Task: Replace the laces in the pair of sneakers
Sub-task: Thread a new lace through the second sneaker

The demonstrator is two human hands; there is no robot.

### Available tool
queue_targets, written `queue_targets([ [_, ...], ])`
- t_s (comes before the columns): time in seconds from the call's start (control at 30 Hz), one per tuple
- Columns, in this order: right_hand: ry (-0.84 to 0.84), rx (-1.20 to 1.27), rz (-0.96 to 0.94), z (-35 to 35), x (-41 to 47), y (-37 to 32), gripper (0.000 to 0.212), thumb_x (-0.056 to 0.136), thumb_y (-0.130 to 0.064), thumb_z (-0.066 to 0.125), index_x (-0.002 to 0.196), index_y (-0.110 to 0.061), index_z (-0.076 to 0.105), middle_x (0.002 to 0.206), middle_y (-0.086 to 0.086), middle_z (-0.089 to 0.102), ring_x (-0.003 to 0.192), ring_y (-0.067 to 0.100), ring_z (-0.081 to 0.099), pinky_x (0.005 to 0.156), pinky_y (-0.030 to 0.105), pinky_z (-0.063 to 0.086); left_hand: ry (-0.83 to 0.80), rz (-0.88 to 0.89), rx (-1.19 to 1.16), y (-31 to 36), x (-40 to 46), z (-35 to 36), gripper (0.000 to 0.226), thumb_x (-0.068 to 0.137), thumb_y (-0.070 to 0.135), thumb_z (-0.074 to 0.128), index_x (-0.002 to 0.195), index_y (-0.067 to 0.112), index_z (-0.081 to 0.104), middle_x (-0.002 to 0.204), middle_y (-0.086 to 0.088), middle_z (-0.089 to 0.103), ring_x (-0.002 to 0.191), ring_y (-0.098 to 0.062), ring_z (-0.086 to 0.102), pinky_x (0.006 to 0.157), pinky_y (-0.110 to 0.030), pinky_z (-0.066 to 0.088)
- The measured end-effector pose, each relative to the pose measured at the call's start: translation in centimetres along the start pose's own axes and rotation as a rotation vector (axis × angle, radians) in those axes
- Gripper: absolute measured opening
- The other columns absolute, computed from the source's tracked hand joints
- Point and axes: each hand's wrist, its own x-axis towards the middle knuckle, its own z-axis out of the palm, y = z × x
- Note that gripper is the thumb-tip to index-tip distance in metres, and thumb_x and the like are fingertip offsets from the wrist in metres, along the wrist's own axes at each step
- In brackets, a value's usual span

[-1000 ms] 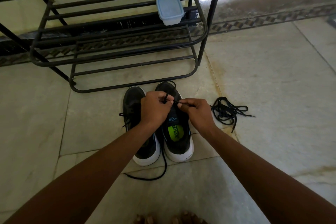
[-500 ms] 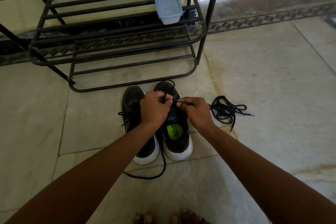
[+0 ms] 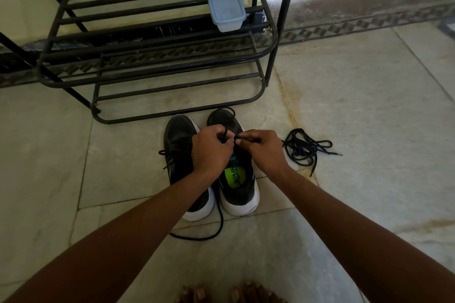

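Observation:
Two black sneakers with white soles stand side by side on the floor, toes away from me: the left sneaker (image 3: 178, 140) and the right sneaker (image 3: 240, 187) with a green insole. Over the right sneaker's eyelets, my left hand (image 3: 211, 149) pinches a black lace (image 3: 224, 135). My right hand (image 3: 262, 149) pinches the same lace beside it. A long tail of the lace (image 3: 216, 229) trails between the heels toward me. A loose bundle of black laces (image 3: 304, 147) lies on the floor to the right.
A black metal shoe rack (image 3: 152, 56) stands just beyond the sneakers, with a small lidded plastic box (image 3: 226, 11) on a shelf. My toes (image 3: 229, 294) show at the bottom edge. Stone floor tiles stretch to the right.
Both hands stay on the lace over the right sneaker; the fingers have shifted slightly. The sneakers and loose laces have not moved.

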Motion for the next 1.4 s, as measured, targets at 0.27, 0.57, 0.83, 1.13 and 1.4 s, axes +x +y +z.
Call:
queue_targets([
  [0.27,-0.072,-0.026,0.076,-0.4,1.6,-0.5,0.019,0.1,-0.023,0.061,0.097,-0.017,0.079,0.091,0.01,0.076,0.09,0.033,0.072,0.083,0.054,0.06,0.023,-0.052,-0.01,0.1,0.2,0.0,0.014,0.085,0.017,0.08,0.083,0.027,0.071,0.08,0.011,0.072,0.075,-0.002,0.069,0.073,-0.031,0.062],
  [0.57,-0.135,-0.203,-0.01,-0.7,2.9,-1.1,0.01,0.089,-0.006,0.07,0.083,-0.013,0.074,0.078,0.003,0.073,0.074,0.016,0.068,0.074,0.04,0.059,0.058,-0.062,0.012,0.4,0.0,-0.1,0.008,0.085,0.019,0.08,0.087,0.022,0.073,0.08,0.008,0.072,0.073,-0.005,0.069,0.07,-0.035,0.063],
  [0.83,-0.155,-0.253,-0.007,-0.3,1.9,-1.5,0.021,0.09,0.008,0.042,0.096,-0.009,0.052,0.087,0.006,0.065,0.076,0.015,0.058,0.066,0.027,0.046,0.03,0.017,0.09,1.3,-1.7,-1.6,0.042,0.073,0.02,0.086,0.106,0.025,0.061,0.11,0.006,0.058,0.089,-0.008,0.06,0.075,-0.024,0.055],
  [1.13,0.109,0.472,0.097,-2.1,1.3,-6.1,0.026,0.093,0.008,0.027,0.094,-0.011,0.044,0.067,0.013,0.06,0.057,0.03,0.061,0.064,0.041,0.057,-0.029,0.057,0.187,0.9,-2.3,-2.6,0.001,0.088,0.012,0.075,0.088,0.012,0.076,0.074,0.004,0.07,0.063,-0.003,0.064,0.064,-0.013,0.053],
  [1.4,-0.437,-1.35,-0.263,-4.8,3.7,-6.9,0.028,0.09,-0.036,0.069,0.11,-0.015,0.067,0.089,0.004,0.064,0.085,0.025,0.064,0.072,0.035,0.054,-0.062,0.15,0.318,0.1,-2.1,-1.9,0.012,0.093,0.016,0.067,0.085,0.013,0.075,0.08,-0.001,0.067,0.063,-0.01,0.061,0.067,-0.026,0.059],
])
